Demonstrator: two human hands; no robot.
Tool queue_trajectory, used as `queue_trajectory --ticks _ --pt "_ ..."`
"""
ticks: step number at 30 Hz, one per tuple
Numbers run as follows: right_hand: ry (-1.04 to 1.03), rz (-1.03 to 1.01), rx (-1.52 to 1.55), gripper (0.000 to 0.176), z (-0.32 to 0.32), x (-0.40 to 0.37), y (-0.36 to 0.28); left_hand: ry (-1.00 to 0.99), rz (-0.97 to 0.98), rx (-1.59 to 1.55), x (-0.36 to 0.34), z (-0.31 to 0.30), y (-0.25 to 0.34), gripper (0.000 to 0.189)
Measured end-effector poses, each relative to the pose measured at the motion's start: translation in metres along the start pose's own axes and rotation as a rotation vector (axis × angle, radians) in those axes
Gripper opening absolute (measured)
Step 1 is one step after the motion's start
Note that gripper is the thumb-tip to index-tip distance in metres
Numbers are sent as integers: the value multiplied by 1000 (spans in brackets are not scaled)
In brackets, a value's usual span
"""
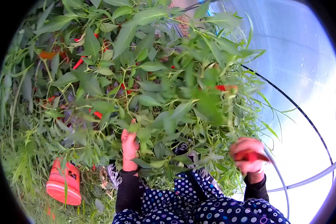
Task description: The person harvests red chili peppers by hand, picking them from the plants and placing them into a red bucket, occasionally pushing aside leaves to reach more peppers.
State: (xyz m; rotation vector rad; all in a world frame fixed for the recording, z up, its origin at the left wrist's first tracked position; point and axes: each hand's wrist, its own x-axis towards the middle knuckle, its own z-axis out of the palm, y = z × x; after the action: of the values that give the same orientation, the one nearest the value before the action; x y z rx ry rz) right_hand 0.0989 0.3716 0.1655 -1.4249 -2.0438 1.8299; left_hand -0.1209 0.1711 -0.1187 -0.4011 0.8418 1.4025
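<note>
Among the leafy pepper plants (149, 67), my left hand (129, 147) is raised at lower centre, its fingers bent near a stem and partly hidden by leaves. What it grips, if anything, cannot be made out. My right hand (250, 155), blurred by motion, is closed around red peppers (252, 156) at the right edge of the foliage. More red peppers hang in the plants, one at upper left (78, 62), one at left centre (97, 114) and another at the right (226, 88).
A red bucket (63, 183) stands tilted in the grass at lower left. Clear plastic sheeting (287, 44) rises on the right, with a black line (287, 98) and a grey tube (306, 183) along it. Dotted clothing (227, 212) shows at the bottom.
</note>
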Motion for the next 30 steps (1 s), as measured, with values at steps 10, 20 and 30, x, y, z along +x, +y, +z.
queue_trajectory --ticks 10,20,30 --pt "-496 -97 -357 20 159 1 35 173 30 516 -102 94 10 93" --pt "-599 83 -443 35 157 13 2 277 -192 1116 -97 71 -3 70" --pt "-778 580 356 36 325 88 -129 719 1103 -210 -101 68 -7 70"
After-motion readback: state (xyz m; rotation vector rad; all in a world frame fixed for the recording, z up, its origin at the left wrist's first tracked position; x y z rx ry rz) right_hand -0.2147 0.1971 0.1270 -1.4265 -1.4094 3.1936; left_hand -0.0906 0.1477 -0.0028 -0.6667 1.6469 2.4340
